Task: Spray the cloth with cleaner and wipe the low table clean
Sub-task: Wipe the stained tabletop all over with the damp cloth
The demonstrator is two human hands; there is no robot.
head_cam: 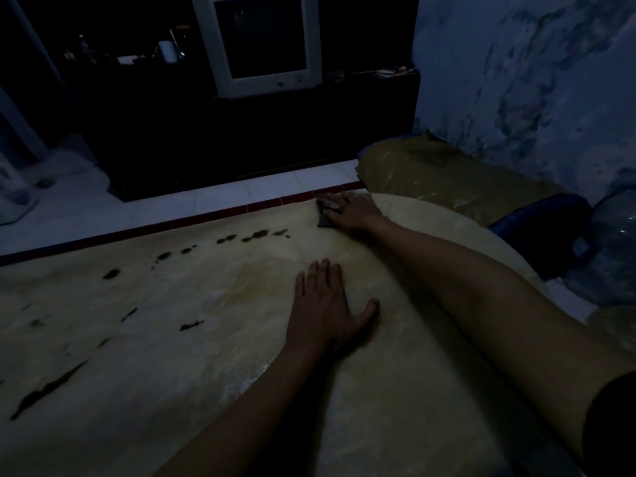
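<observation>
Cloth: a small dark cloth (324, 215) sits at the far right of the worktop (172, 339), close to its far edge, mostly hidden under the right hand (351, 211).
Right grip: fingers laid over the cloth and pressing it down onto the surface; in this dim light I cannot tell whether they curl round its edge or just lie on top.
Left grip: the left hand (325, 304) is flat on the worktop near the middle, fingers straight and a little apart, holding nothing, and it looks like a brace.
Handling: the cloth looks soft, light and limp, so it should bunch or slide out from under a loose palm; if it is damp from cleaner it would drag a bit more.
Where to hold: best with the palm over its middle and the fingertips pinning the leading edge, so it stays spread.
Worktop: pale, smooth and hard, with dark blotches (254, 235) in a line across the far side and dark streaks (41, 390) at the near left.
Progress: wiping seems under way at the far right corner, with the marks to the left not yet reached.
Risk: a light cloth may skip over dried marks unless pressed firmly.
</observation>
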